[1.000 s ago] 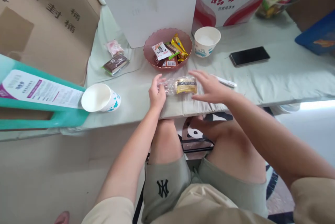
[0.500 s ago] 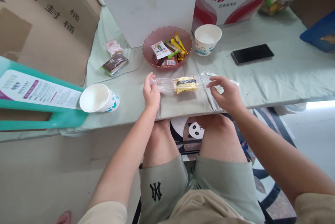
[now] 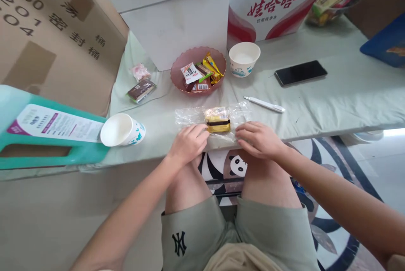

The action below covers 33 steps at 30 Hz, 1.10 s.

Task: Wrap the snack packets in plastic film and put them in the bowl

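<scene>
A sheet of clear plastic film (image 3: pixel 190 115) lies spread on the cloth near the table's front edge. On its middle rests a small yellow snack packet (image 3: pixel 218 125) with a dark band, and a paler, pinkish wrapper shows behind it. At the film's near left edge, my left hand (image 3: pixel 190 142) is closed, fingertips beside the packet. My right hand (image 3: pixel 257 139) has its fingers bent over the film's near right part, thumb underneath. A slim white pen-shaped tool (image 3: pixel 265 104) lies just behind my right hand.
A pink bowl (image 3: pixel 177 87) of wrapped snacks and a paper cup (image 3: pixel 244 58) stand behind. Another paper cup (image 3: pixel 122 129) lies tipped on the left by a green plastic piece (image 3: pixel 90 153). A phone (image 3: pixel 300 72) lies at right. Boxes (image 3: pixel 180 26) line the back.
Both hands have come down toward the table's front edge and closer together. The film now lies flat with the packet on it. The white pen-shaped tool has come fully into sight.
</scene>
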Each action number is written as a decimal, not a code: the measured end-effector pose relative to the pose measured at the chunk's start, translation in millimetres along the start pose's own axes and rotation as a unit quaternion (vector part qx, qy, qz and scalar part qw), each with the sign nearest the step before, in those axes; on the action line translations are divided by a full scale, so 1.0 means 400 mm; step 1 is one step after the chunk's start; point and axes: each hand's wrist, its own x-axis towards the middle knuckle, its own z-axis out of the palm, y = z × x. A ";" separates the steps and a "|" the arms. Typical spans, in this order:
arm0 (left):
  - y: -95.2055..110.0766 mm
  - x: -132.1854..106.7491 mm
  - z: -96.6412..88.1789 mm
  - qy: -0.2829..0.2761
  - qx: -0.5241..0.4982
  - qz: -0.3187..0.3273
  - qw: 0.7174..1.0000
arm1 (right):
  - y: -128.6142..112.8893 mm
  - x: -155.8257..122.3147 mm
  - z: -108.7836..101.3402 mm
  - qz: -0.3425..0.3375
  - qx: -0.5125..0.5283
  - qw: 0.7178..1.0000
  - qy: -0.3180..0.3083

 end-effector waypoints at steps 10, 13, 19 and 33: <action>-0.022 0.054 -0.034 -0.127 -0.091 -0.223 0.962 | -0.017 0.144 0.014 0.158 0.016 0.987 -0.012; -0.075 0.085 -0.052 -0.201 -0.093 -0.243 0.944 | 0.004 0.184 0.023 0.179 0.051 0.982 0.024; -0.131 0.079 -0.037 -0.195 -0.039 -0.317 0.927 | -0.018 0.218 0.015 0.138 0.008 0.990 0.019; -0.123 0.202 0.025 -0.014 -0.283 -0.240 0.928 | -0.080 0.280 -0.018 0.186 -0.110 0.958 -0.188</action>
